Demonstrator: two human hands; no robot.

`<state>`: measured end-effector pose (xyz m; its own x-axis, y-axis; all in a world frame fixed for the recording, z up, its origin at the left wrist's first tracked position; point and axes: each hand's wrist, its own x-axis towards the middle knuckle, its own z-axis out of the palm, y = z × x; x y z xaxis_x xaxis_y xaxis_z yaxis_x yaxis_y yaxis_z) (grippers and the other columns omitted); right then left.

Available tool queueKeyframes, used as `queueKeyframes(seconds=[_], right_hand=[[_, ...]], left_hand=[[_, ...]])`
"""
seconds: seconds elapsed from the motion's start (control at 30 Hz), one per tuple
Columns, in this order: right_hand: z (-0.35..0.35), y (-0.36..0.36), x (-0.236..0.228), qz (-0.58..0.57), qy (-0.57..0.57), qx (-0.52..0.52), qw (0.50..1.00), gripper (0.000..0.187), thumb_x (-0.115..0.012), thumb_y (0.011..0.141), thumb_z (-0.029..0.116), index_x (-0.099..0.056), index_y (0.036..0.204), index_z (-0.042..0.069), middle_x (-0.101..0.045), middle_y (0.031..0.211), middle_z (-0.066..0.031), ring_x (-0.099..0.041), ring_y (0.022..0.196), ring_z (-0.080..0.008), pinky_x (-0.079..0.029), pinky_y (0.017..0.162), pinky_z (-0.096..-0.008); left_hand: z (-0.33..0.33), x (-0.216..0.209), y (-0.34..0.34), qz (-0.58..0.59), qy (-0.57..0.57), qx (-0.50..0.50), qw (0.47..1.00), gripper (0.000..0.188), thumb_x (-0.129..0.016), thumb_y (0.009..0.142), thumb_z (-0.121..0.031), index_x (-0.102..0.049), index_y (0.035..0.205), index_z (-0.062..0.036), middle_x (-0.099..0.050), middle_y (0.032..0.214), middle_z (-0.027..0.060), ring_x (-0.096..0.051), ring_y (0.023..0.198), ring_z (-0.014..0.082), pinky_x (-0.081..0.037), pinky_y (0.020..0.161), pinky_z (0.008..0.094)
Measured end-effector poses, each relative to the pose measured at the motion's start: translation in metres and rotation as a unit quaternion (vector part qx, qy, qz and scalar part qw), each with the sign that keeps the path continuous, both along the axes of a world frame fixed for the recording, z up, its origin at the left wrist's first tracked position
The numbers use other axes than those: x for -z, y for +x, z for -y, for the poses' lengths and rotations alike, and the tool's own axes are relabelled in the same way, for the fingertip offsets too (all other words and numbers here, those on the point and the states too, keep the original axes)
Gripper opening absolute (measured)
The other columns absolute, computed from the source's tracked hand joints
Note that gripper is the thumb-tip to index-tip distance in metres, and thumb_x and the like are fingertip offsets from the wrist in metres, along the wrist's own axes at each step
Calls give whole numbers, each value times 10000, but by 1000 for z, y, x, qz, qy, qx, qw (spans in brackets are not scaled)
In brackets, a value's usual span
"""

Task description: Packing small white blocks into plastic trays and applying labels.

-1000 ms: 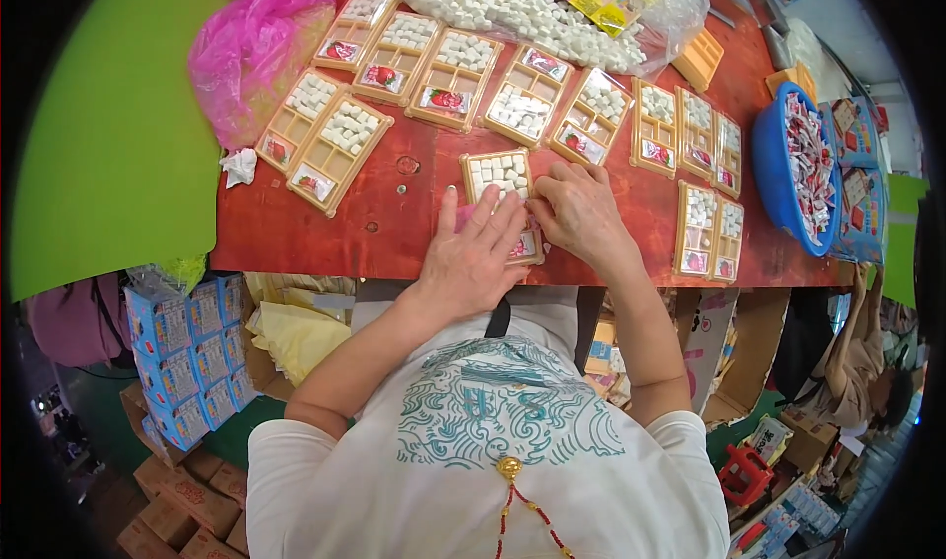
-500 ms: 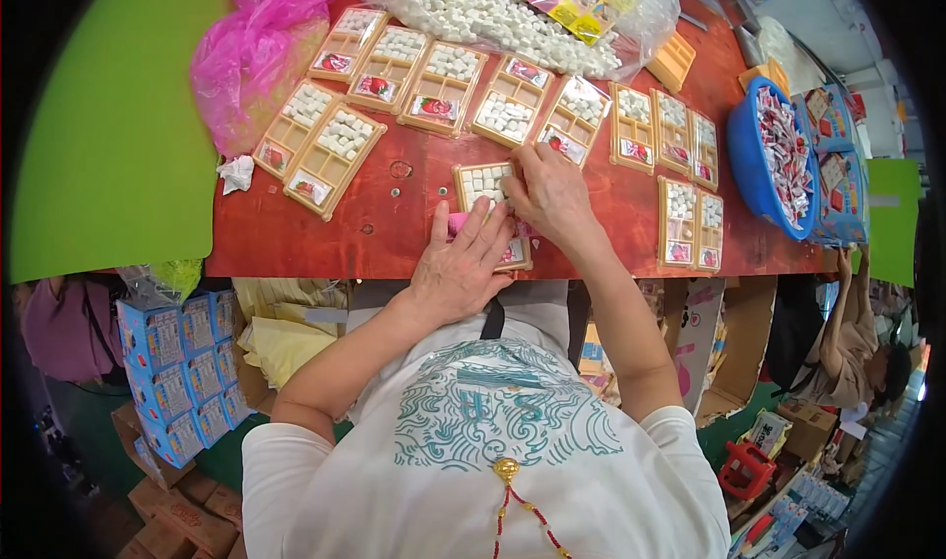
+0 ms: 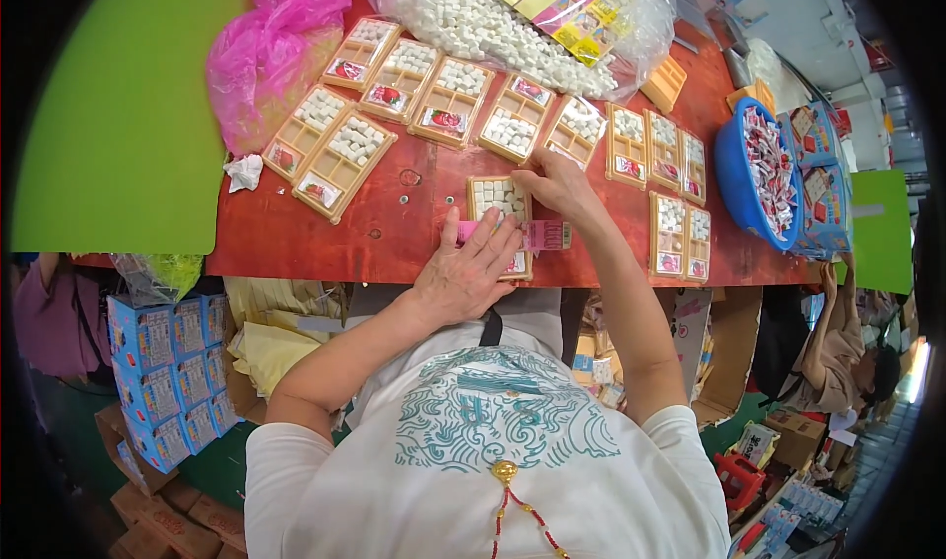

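Observation:
A shallow light-orange divided tray point(image 3: 471, 202) lies close to me near the table's front edge, its far section filled with small white cubes point(image 3: 498, 192). Across its middle runs a pink printed strip point(image 3: 548, 235), which sticks out to the right. My left hand point(image 3: 458, 275) rests flat over the strip and the near part of the tray, fingers stretched out. At the tray's far right corner is my right hand point(image 3: 562, 186), its fingers bent together; what they pinch, if anything, is hidden.
Several filled trays point(image 3: 445, 117) with red-printed packets stand in rows beyond and to the right. Behind them lies a clear bag of white cubes point(image 3: 473, 27). A blue basin point(image 3: 727, 165) of small packets stands right, a pink bag point(image 3: 258, 56) left, crumpled paper point(image 3: 243, 173) below it.
My right hand has drawn slightly outward at the tray's far right corner, and more of the pink strip shows on the right. My left hand stays flat on the tray.

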<state>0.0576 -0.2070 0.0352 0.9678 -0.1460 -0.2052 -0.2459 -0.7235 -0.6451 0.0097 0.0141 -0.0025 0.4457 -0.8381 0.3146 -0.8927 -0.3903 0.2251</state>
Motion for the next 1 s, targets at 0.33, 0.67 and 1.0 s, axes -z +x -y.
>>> queueKeyframes(seconds=[0.33,0.67,1.0], right_hand=[[21,-30,-8,-129,438,53,888,291,-664,862,160,-567,1095,16,-599,851,-20,-560,749,-80,-450,662,-240],[9,-74,-20,-105,456,30,884,562,-641,841,31,-431,1362,38,-626,1192,-133,-599,1105,-183,-472,944,-324],[13,-94,1,-21,527,82,846,796,-593,793,-70,-258,1500,77,-614,1218,-166,-604,1123,-215,-488,943,-339]], left_hand=[[-1,0,0,23,7,39,999,712,-640,837,-443,-451,1406,-60,-363,1506,123,-238,1446,315,-96,1100,685],[7,1,-1,23,12,87,996,722,-629,825,-472,-460,1406,-78,-365,1514,91,-199,1465,285,-54,1095,700],[12,-4,-1,39,-7,81,996,737,-637,814,-472,-445,1418,-97,-364,1515,79,-205,1467,267,57,1097,689]])
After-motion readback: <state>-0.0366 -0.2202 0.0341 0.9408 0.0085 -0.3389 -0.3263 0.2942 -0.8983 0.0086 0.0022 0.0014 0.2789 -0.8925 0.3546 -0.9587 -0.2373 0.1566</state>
